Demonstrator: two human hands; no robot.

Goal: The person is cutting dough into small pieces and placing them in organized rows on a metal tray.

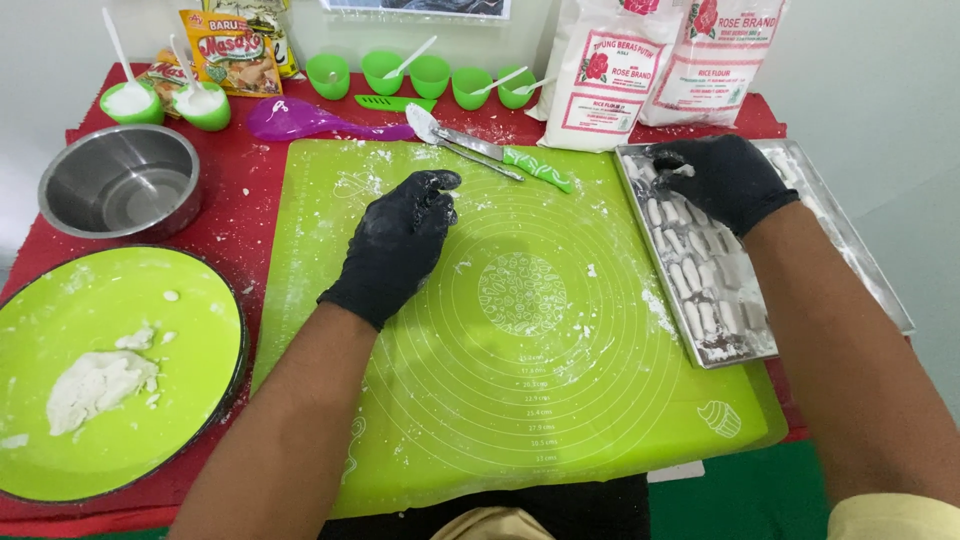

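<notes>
My left hand (398, 243), in a black glove dusted with flour, rests on the green silicone mat (520, 400) near its upper middle, fingers curled around a small bit of white dough at the fingertips. My right hand (722, 178), also gloved in black, is over the far end of the metal tray (880, 290), pinching a small white dough piece. The tray holds several rows of short white dough pieces (700, 285). A lump of white dough (95, 388) lies on the round green plate (190, 300) at the left.
A steel bowl (120, 180) stands at the back left. Behind the mat lie a purple scoop (300, 120), a green-handled knife (510, 155), a metal spoon (440, 135), several small green cups (430, 72) and two white flour bags (610, 70). A red cloth (250, 200) covers the table.
</notes>
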